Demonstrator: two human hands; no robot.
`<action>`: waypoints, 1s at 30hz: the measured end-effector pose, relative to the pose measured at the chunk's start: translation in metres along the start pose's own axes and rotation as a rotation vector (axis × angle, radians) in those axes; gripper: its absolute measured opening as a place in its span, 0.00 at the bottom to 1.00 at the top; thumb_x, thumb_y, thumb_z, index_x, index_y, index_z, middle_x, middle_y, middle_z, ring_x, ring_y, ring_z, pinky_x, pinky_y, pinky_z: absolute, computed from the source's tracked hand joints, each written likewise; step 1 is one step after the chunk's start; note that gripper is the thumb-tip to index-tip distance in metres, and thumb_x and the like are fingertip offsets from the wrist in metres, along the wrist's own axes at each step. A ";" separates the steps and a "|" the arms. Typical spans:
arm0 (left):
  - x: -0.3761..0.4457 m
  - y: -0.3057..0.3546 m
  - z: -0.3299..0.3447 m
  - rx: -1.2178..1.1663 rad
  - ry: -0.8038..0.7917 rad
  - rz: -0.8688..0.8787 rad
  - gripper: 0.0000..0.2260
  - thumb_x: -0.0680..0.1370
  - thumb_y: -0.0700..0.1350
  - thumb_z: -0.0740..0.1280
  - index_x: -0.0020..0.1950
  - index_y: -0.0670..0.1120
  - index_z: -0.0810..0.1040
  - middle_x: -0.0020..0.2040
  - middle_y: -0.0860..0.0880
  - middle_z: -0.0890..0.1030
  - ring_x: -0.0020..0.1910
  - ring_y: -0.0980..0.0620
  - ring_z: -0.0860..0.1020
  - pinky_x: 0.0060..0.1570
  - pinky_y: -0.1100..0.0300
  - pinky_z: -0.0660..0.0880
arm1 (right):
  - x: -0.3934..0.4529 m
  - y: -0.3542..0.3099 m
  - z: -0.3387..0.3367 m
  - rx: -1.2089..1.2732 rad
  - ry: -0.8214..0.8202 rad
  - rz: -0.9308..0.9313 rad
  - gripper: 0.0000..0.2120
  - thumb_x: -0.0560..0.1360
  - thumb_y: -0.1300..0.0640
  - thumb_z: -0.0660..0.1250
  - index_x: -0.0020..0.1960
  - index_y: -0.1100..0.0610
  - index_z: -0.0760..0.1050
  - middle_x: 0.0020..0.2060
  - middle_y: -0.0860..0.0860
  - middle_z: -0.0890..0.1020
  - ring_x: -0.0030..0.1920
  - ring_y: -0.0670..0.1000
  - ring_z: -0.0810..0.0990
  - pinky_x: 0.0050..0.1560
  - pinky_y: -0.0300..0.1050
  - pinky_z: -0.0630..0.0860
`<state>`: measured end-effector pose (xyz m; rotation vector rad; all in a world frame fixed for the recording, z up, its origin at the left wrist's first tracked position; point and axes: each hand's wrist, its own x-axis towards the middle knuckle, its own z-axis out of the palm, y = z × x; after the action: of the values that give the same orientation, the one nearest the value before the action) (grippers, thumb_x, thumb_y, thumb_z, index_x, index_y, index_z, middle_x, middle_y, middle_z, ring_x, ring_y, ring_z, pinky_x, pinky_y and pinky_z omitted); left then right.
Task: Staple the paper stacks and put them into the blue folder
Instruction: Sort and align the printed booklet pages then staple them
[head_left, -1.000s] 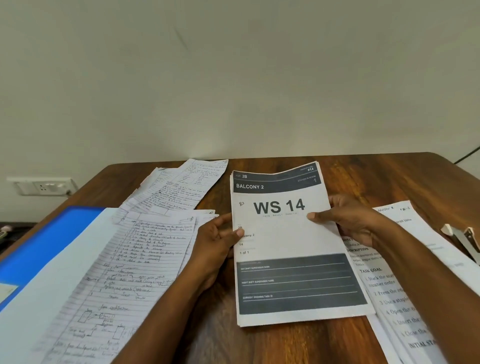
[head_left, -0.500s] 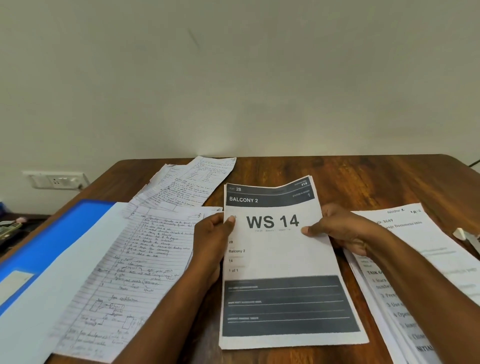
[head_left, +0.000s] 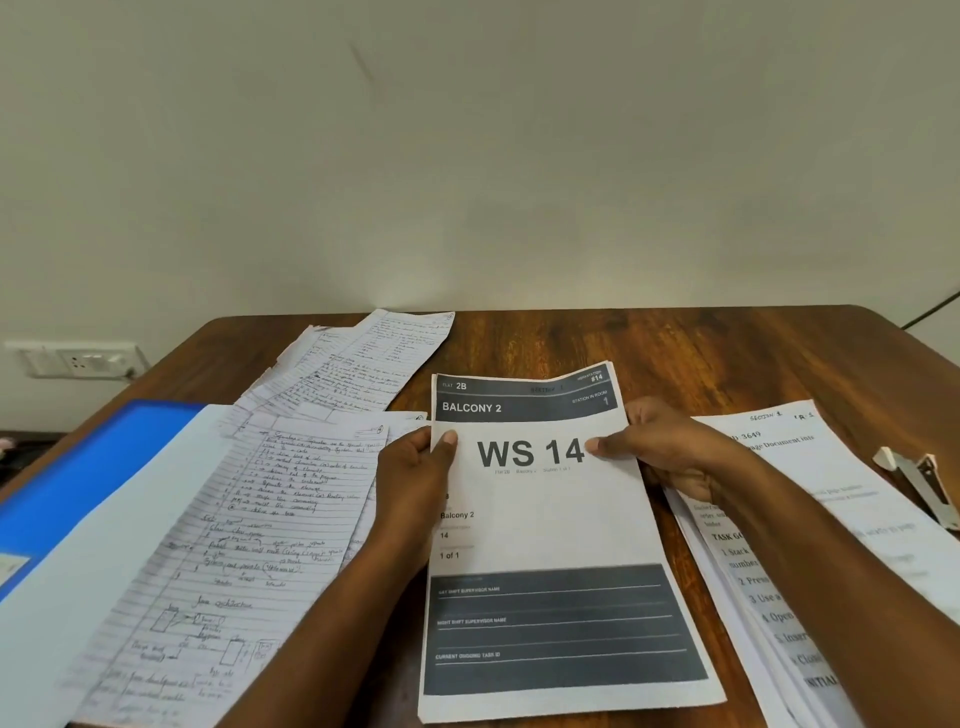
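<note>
A printed paper stack headed "WS 14" (head_left: 545, 519) lies in the middle of the wooden table (head_left: 701, 358). My left hand (head_left: 415, 483) grips its left edge, thumb on top. Its right edge is held by my right hand (head_left: 660, 452), whose thumb rests beside the "14". The open blue folder (head_left: 78, 488) lies at the left with a white sheet inside. A white stapler (head_left: 924, 488) rests at the right edge of the view, apart from both hands.
Handwritten lined sheets (head_left: 249, 545) lie over the folder's right side, with more handwritten pages (head_left: 358, 364) behind them. A printed instruction stack (head_left: 831, 545) sits under my right forearm. A wall socket (head_left: 78, 358) is at the far left.
Both hands have drawn the WS 14 stack nearer to me and slightly left. The camera has tilted, so the stapler shows more fully again.
</note>
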<state>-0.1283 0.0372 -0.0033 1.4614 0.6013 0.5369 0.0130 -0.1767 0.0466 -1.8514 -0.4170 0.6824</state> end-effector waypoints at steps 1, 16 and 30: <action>-0.001 0.000 0.000 -0.003 -0.006 0.008 0.08 0.85 0.44 0.66 0.57 0.46 0.85 0.47 0.48 0.89 0.46 0.45 0.89 0.54 0.39 0.84 | 0.000 0.001 0.000 -0.010 0.003 0.004 0.09 0.79 0.66 0.71 0.53 0.53 0.82 0.43 0.44 0.89 0.44 0.48 0.88 0.43 0.43 0.81; -0.003 -0.001 0.000 -0.010 -0.029 0.075 0.10 0.85 0.49 0.67 0.55 0.46 0.86 0.47 0.47 0.89 0.45 0.45 0.89 0.54 0.40 0.84 | 0.004 0.004 -0.005 -0.072 -0.045 0.025 0.12 0.78 0.67 0.71 0.59 0.56 0.81 0.55 0.53 0.88 0.56 0.56 0.87 0.61 0.60 0.82; 0.003 -0.007 0.002 0.076 -0.011 0.123 0.09 0.84 0.50 0.68 0.52 0.48 0.87 0.45 0.51 0.89 0.42 0.49 0.89 0.49 0.45 0.85 | -0.015 -0.003 -0.032 -0.250 0.308 -0.035 0.13 0.76 0.51 0.77 0.55 0.56 0.79 0.46 0.52 0.87 0.45 0.54 0.88 0.42 0.50 0.86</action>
<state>-0.1250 0.0373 -0.0100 1.5795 0.5303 0.6073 0.0215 -0.2072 0.0616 -2.1390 -0.3422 0.3228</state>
